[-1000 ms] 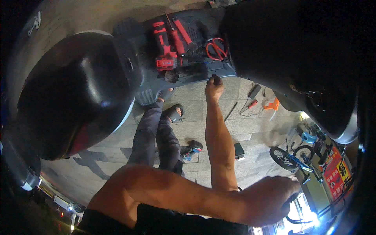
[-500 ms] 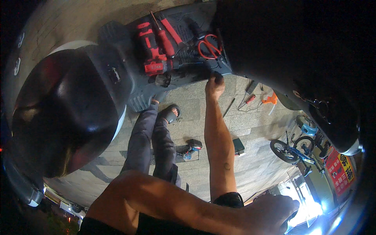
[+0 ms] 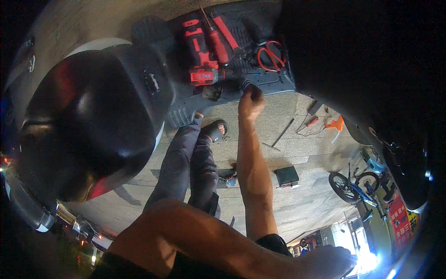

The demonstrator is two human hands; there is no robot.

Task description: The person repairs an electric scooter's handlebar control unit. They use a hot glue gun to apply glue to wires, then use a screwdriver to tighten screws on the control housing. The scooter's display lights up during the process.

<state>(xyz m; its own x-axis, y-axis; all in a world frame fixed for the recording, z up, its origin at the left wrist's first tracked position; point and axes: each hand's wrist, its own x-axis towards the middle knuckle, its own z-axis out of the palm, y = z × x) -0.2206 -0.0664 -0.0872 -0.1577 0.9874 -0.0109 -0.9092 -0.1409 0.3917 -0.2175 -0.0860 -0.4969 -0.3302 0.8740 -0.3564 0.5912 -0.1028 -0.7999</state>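
My right hand reaches forward to the near edge of a scooter's dark footboard. Its fingers are curled, with something small and dark at them that I cannot make out. On the footboard lie a red cordless drill, a red-handled screwdriver, a slim red tool and scissors with red handles. A dark lump sits beside the drill. My left arm crosses low in front of me. My left hand is closed at lower right, its grip hidden against the glare.
The black scooter seat fills the left. On the paving lie an orange glue gun, a small red-handled tool, a thin T-shaped rod, a dark box and a partly hidden power tool. A blue bicycle stands at right.
The view has shifted, so the footboard and tools sit further right. My right hand has moved left along the footboard edge, away from the scissors and closer to the drill.
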